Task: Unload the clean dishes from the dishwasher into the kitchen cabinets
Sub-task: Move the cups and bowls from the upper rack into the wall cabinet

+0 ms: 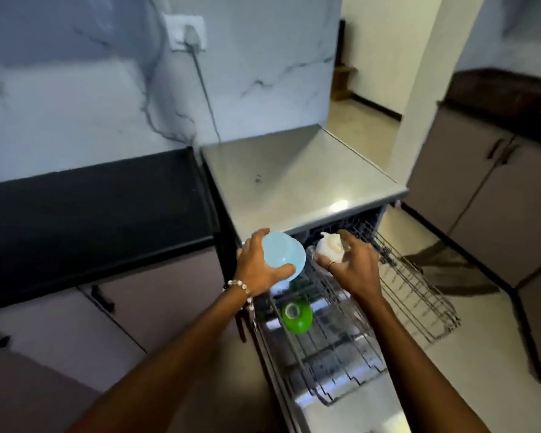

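Over the pulled-out wire dishwasher rack [419, 295], the left hand [256, 270] grips a pale blue plastic bowl [283, 256] between thumb and fingers, while the right hand [353, 264] curls its fingers around a white rounded cup [328, 246].

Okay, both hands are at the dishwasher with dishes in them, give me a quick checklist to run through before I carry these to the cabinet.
1. Left hand grip on the light blue bowl: fingers curl round it, ok.
2. Right hand grip on the white dish: fingers wrap it, but whether it is lifted free of the upper rack cannot tell.
3. Racks emptied: not ok, a green cup sits in the lower rack.
4. Upper rack pulled out and in the way on the right: not ok, step around it.
5. Cabinet doors open to receive dishes: not ok, those in view are shut.
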